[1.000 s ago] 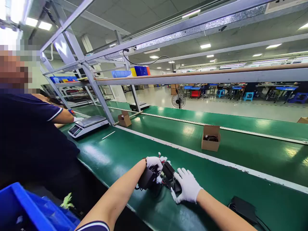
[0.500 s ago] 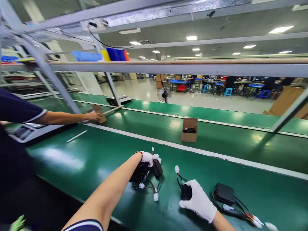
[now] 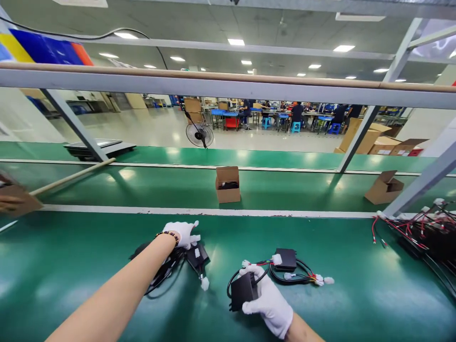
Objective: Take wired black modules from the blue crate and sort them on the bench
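Observation:
My right hand [image 3: 269,299], in a white glove, grips a black box-shaped module [image 3: 242,290] with a cable looped around its side, held just above the green surface. Behind it lies a second black module [image 3: 285,259], its coiled cable ending in white connectors [image 3: 318,280]. My left hand [image 3: 181,233], also gloved and with a beaded bracelet at the wrist, is over a group of black cables [image 3: 169,266] and a black module [image 3: 198,256]. Its fingers look stretched out and apart; the white tips beside them are hard to tell from connectors.
An open carton [image 3: 228,194] with something black inside stands mid-belt; another carton [image 3: 384,188] is at right. A heap of wired modules [image 3: 427,237] lies at the right edge. A co-worker's hand [image 3: 9,204] touches a carton [image 3: 22,197] at far left. Metal posts [image 3: 359,137] frame the bench.
The view has swung right, bringing the module heap and another carton into sight. My right hand has raised and turned its module. My left hand's fingers appear more spread over the left group.

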`<state>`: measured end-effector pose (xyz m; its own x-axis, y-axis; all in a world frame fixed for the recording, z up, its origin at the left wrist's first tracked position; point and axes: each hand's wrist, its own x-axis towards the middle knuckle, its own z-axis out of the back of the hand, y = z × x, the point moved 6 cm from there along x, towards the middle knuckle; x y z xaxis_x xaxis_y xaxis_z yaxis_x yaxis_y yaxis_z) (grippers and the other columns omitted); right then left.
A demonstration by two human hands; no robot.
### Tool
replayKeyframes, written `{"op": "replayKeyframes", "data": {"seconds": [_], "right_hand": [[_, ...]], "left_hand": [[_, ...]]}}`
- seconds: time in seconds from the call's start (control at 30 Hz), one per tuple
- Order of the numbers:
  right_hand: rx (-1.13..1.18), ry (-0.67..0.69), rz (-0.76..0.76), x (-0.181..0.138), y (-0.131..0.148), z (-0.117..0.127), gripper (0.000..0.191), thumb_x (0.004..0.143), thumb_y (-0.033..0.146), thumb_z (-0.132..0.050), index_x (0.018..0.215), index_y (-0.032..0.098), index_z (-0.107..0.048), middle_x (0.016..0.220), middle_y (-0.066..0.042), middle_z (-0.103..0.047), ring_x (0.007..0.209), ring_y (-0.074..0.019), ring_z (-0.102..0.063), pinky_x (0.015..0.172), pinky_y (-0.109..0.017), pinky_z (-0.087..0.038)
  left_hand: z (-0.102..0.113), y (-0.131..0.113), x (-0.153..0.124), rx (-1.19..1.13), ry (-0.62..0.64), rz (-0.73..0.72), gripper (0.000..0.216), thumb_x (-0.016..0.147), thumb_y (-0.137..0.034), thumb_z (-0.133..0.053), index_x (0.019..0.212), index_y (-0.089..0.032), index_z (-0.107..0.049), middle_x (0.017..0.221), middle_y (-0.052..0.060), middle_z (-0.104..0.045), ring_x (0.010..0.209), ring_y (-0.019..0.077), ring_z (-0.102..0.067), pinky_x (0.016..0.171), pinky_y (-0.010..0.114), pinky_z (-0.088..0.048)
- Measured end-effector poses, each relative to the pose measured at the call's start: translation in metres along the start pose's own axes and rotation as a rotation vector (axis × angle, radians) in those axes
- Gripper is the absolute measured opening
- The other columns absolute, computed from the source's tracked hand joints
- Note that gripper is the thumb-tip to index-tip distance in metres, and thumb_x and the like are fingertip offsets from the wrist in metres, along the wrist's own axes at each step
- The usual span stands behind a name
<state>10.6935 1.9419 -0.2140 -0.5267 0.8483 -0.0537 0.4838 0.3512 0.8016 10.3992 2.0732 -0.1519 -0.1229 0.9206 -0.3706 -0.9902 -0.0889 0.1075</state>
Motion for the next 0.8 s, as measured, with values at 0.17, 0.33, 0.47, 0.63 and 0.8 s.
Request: {"op": "replayKeyframes", "data": {"seconds": [0.17,0.33,0.47,0.63,0.8], "right_hand": [[-0.031,0.013,0.028,-0.008,0.016,0.014,0.077,0.044,0.024,-0.093,0.111,0.029,-0.057,0.125,-0.005,-0.057,0.115,-0.0281,-0.056,0.099,-0.046,-0.041],[-0.015,-0.004,0.018,-0.004,0.024,0.023,0.082,0.046,0.025,-0.094,0.116,0.031,-0.052,0.131,-0.007,-0.057,0.123,-0.0294,-0.053,0.106,-0.05,-0.037],[-0.014,-0.028,0.016,-0.004,0.028,0.022,0.082,0.047,0.025,-0.094,0.117,0.03,-0.052,0.127,-0.007,-0.06,0.122,-0.0293,-0.054,0.108,-0.05,-0.036],[0.0,-0.038,0.02,-0.008,0.03,0.022,0.079,0.049,0.025,-0.093,0.117,0.031,-0.052,0.126,-0.006,-0.061,0.123,-0.0292,-0.053,0.109,-0.049,-0.035],[-0.028,-0.054,0.028,-0.009,0.028,0.029,0.078,0.049,0.026,-0.093,0.117,0.03,-0.054,0.128,-0.006,-0.058,0.124,-0.0297,-0.052,0.111,-0.05,-0.034]], "left_hand": [[0.029,-0.058,-0.087,-0.222,-0.386,-0.199,0.074,0.081,-0.039,-0.062,0.146,-0.015,-0.037,0.158,0.017,-0.027,0.146,0.0339,-0.019,0.119,0.049,-0.018],[-0.036,-0.141,-0.154,-0.82,-0.034,-0.378,0.116,0.059,-0.032,-0.082,0.153,-0.02,-0.016,0.159,0.014,-0.024,0.145,0.0294,-0.025,0.12,0.043,-0.026],[-0.06,-0.163,-0.156,-0.794,-0.263,-0.422,0.084,0.071,-0.024,-0.072,0.146,-0.022,-0.034,0.158,0.014,-0.028,0.145,0.029,-0.027,0.12,0.048,-0.026],[-0.055,-0.169,-0.151,-0.728,-0.334,-0.466,0.075,0.07,-0.023,-0.074,0.138,-0.023,-0.043,0.158,0.017,-0.026,0.143,0.0304,-0.031,0.116,0.051,-0.034],[-0.045,-0.178,-0.153,-0.753,-0.292,-0.466,0.065,0.071,-0.029,-0.074,0.131,-0.021,-0.048,0.155,0.017,-0.033,0.144,0.0293,-0.03,0.117,0.049,-0.035]]}}
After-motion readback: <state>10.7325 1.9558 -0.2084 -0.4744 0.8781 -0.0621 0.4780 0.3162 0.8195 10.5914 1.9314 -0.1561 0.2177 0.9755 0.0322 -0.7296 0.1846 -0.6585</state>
